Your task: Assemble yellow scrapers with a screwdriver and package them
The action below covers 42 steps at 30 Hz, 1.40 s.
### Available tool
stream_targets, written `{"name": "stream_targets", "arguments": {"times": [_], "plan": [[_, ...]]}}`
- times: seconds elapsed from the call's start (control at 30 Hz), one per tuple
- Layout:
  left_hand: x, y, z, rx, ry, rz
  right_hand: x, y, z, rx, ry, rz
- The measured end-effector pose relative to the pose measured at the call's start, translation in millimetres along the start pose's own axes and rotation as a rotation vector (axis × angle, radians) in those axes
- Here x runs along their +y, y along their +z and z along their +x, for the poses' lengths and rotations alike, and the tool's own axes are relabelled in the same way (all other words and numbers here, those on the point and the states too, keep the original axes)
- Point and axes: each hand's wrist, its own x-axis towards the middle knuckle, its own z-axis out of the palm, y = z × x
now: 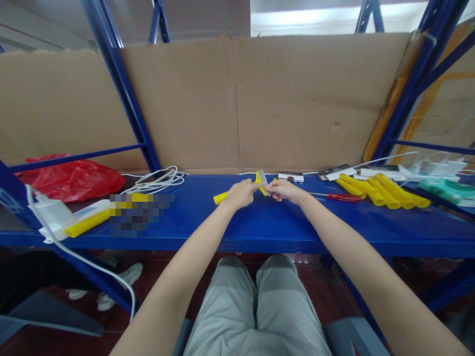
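Note:
A yellow scraper (221, 198) is in my left hand (241, 194), its handle end poking out to the left and its yellow head (259, 178) showing on the right. My left fingers are closed round the middle of it and hide that part. My right hand (285, 190) pinches a flat grey blade (263, 179) that stands against the scraper's head. Whether the blade is fixed to the head I cannot tell. To the right of my right hand lies a screwdriver with a red handle (344, 198). Behind that hand rests a small black-and-white packet (291, 176).
Several yellow tubes (386, 192) lie at the right on the blue table (200, 227), near flat packets (336, 171). At the left are a coiled white cable (158, 180), a red plastic bag (77, 180) and another yellow tube (89, 223). Cardboard (297, 99) walls the back.

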Motion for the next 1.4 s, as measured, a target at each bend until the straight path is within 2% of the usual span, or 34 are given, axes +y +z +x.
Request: {"name": "stream_targets", "arguments": {"times": [0.23, 0.57, 0.67, 0.77, 0.87, 1.07, 1.23, 1.4], "plan": [[1.0, 4.1, 1.6, 0.04, 0.036, -0.061, -14.1, -0.2, -7.6, 0.051, 0.02, 0.04], [-5.2, 3.3, -0.4, 0.013, 0.012, -0.063, -16.3, 5.9, -10.7, 0.053, 0.083, -0.098], [-5.6, 1.2, -1.2, -0.006, -0.009, -0.044, -13.2, -0.2, -6.1, 0.189, 0.045, -0.26], [-5.5, -0.4, -1.8, -0.027, -0.01, -0.042, -9.0, -9.6, -0.3, 0.369, 0.013, -0.606], [-5.9, -0.3, -1.5, -0.044, -0.004, -0.037, -5.7, -20.8, 1.2, 0.464, 0.05, -0.863], [-8.3, 2.1, -0.1, -0.086, 0.005, -0.02, -0.1, -45.5, -5.5, 0.599, 0.186, -0.936], [-8.6, 5.2, -0.1, -0.14, 0.045, 0.005, 7.2, -54.5, -5.3, 0.528, 0.181, -0.976], [-1.8, 6.7, -0.2, -0.144, 0.098, 0.004, 11.9, -37.1, 1.1, 0.445, 0.094, -1.08]]}}
